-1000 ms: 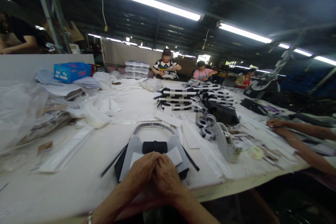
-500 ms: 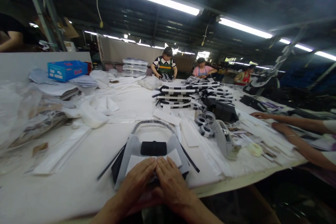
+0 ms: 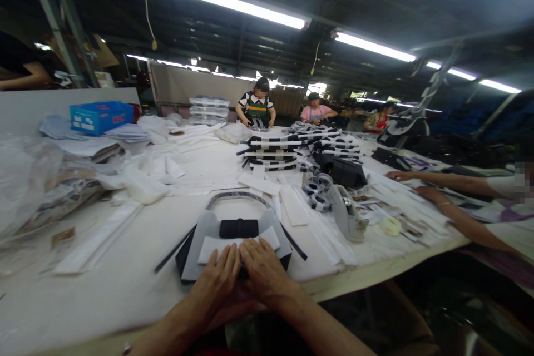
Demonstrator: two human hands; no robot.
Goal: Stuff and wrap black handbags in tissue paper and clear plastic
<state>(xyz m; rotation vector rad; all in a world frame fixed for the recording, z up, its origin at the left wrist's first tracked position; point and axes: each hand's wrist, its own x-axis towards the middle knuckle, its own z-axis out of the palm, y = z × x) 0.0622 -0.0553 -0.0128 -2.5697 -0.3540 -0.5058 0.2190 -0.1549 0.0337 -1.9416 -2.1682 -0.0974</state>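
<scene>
A grey, black and white bag-like piece with a curved handle lies flat on the white table in front of me. Both of my hands rest on its near edge, side by side and touching. My left hand lies flat with fingers stretched over the white panel. My right hand lies flat next to it, fingers forward toward the black band. Neither hand holds anything.
A tape dispenser and tape rolls sit to the right. Stacks of black-and-white pieces stand farther back, a blue box at far left. A co-worker's arms reach in from the right; other people work at the far end.
My hands went from clasped together to lying flat and apart on the piece, and slid slightly nearer to me. The co-worker's arms at right shifted farther along the table.
</scene>
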